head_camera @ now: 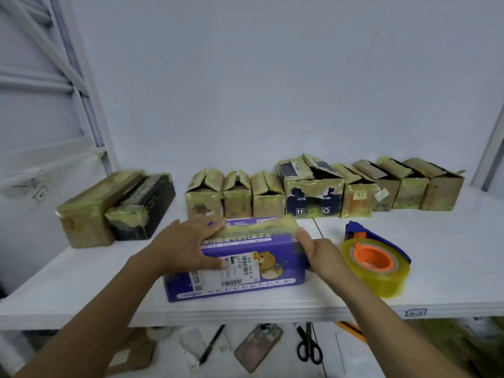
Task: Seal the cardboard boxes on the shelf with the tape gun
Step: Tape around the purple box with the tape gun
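Observation:
A purple box [261, 266] with a bear picture and a white label lies near the shelf's front edge, a strip of yellowish tape along its top. My left hand [185, 246] lies spread over its left top and front, fingers straight. My right hand [313, 249] presses against the box's right end, thumb up on the top corner. The tape gun [376, 257], blue with an orange hub and a yellowish roll, rests on the shelf just right of my right hand, held by neither hand.
A row of several taped cardboard boxes [321, 192] with raised flaps stands along the back wall. Two closed boxes [114, 208] lie at the left. The white shelf [450, 257] ends at a front lip. Scissors [309, 347], a phone [259, 347] and a pen lie on the lower level.

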